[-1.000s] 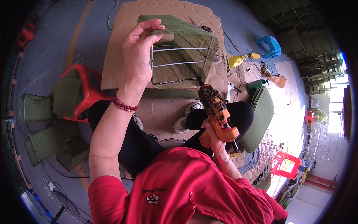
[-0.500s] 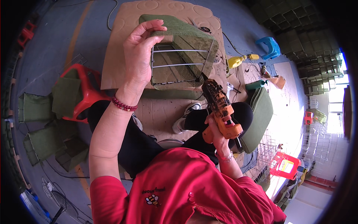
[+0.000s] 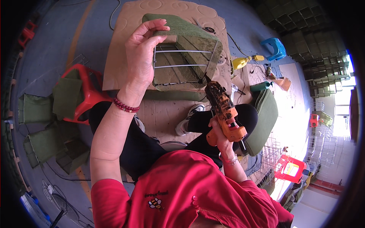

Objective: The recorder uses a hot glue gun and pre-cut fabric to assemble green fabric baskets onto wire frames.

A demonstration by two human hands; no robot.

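Two bare hands at work on one green box [image 3: 178,23], which lies with its open side toward the person on cardboard [image 3: 122,41], to the right of the left hand and ahead of the right hand. The left hand [image 3: 139,51] is nearly closed, thumb and fingertips pinching the box's upper fabric rim; it covers part of the box's left side. The right hand [image 3: 223,144] is curled round the handle of a glue gun [image 3: 225,112]—the trigger and most of the fingers are hidden. The dark nozzle [image 3: 207,78] is close to the box's lower right corner, but contact cannot be made out. The box's far outer wall is out of sight.

Counted: two crossbars [image 3: 186,51] span the opening, right of the left hand; one yellow bottle [image 3: 240,62] and one teal bottle [image 3: 259,87] stand out beyond the right hand, with one blue stool [image 3: 278,48] farther off. One red stool [image 3: 91,100] is left of the left forearm, partly covered by green fabric. Green panels [image 3: 265,119] are stacked right of the right hand—overlapping too closely to count.
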